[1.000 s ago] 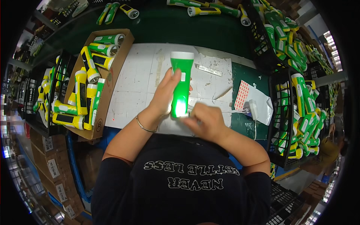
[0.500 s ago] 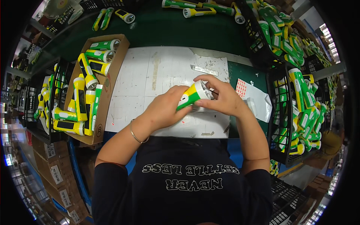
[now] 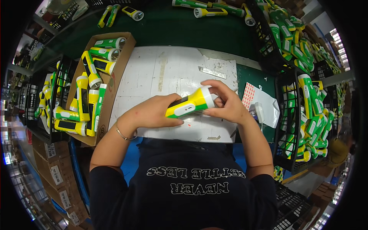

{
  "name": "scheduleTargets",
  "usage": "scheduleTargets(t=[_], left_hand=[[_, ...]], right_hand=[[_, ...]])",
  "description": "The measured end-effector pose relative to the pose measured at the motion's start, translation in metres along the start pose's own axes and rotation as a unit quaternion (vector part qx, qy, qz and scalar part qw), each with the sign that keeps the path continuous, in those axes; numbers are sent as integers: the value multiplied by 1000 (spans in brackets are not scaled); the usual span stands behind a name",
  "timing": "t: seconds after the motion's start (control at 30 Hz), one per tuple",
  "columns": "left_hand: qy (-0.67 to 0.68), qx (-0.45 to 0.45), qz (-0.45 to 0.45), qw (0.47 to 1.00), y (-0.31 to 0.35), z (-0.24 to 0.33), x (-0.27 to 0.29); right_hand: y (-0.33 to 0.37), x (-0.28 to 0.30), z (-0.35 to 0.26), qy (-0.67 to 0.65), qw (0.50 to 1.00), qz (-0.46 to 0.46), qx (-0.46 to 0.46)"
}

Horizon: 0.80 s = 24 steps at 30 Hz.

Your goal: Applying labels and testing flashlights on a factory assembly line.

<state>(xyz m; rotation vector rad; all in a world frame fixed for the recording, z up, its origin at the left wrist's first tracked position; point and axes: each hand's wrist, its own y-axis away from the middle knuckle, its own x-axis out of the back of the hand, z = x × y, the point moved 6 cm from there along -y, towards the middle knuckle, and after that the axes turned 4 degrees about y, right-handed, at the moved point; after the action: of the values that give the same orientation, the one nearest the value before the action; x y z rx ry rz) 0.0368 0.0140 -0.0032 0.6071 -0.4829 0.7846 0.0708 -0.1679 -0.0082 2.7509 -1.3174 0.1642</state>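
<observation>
A yellow and green flashlight [image 3: 190, 104] is held slantwise over the white work surface, its white-rimmed head toward the right. My left hand [image 3: 155, 112] grips its tail end, thumb along the near side. At the head end, my right hand [image 3: 227, 102] is curled round the white rim, with fingertips at the lens face, which is turned away from view. A dark panel shows on the flashlight's upper side, and a small switch on a white patch faces me. Beneath lies the white board [image 3: 142, 76], worn and taped.
On the left, a cardboard box [image 3: 128, 50] holds several flashlights, beside a black crate [image 3: 57, 96]. Black crates [image 3: 293, 130] full of flashlights stand on the right. A sticker sheet [image 3: 268, 101] and a clear plastic strip [image 3: 212, 72] lie nearby. More flashlights [image 3: 211, 12] rest at the back.
The flashlight has turned to lie more sideways, showing more of its body. My left hand has slid left toward its tail, while my right hand remains at the head.
</observation>
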Motion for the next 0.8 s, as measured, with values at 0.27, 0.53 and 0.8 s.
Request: scheduleTargets(t=[0.27,0.53,0.8], left_hand=[[309,11,149,939,-13,-49,-13],[304,37,206,929,-17,-45,-18],[274,14,164,947,-30,-14,-26]], right_hand=[[-15,-48,43,426,900,89,-10],[-9,-18,47,224,965,111,-79],[-7,-3,42,64,991,76,-87]])
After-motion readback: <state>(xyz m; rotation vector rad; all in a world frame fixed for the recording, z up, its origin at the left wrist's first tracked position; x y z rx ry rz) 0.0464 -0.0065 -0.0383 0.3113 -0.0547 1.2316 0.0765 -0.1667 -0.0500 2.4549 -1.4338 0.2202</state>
